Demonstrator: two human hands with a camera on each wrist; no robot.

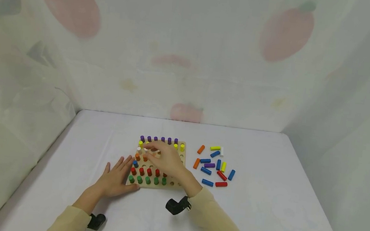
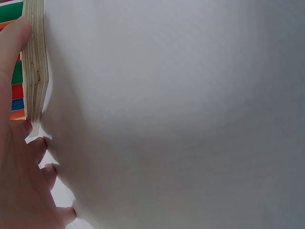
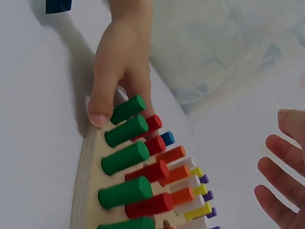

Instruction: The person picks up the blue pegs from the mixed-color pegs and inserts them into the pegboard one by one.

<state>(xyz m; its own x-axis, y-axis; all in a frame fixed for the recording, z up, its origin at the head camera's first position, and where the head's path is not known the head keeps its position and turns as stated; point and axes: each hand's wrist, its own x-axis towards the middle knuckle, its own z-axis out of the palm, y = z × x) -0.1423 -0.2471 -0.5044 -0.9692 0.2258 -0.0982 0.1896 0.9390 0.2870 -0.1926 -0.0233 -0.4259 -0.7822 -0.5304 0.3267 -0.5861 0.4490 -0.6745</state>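
Note:
A wooden pegboard (image 1: pixel 155 186) lies on the table with rows of coloured pegs standing in it. Green pegs (image 1: pixel 147 180) fill most of the front row, red pegs (image 1: pixel 149 172) stand behind them, and purple pegs (image 1: pixel 169 141) line the back. One blue peg (image 1: pixel 135 164) is upright at the left, between the red and orange pegs (image 1: pixel 137 157). My left hand (image 1: pixel 114 180) rests at the board's front left corner, thumb on the front edge, fingers along the left side. Over the white and yellow rows hovers my right hand (image 1: pixel 166 159), fingers spread and nothing visible between them.
Loose pegs lie scattered right of the board: several blue pegs (image 1: pixel 207 182), plus red pegs (image 1: pixel 221 184), orange pegs (image 1: pixel 200 149), yellow pegs (image 1: pixel 215 148), a purple peg (image 1: pixel 209 165) and a white peg (image 1: pixel 222 152). Patterned curtains (image 1: pixel 187 90) surround the white table (image 1: pixel 262 210).

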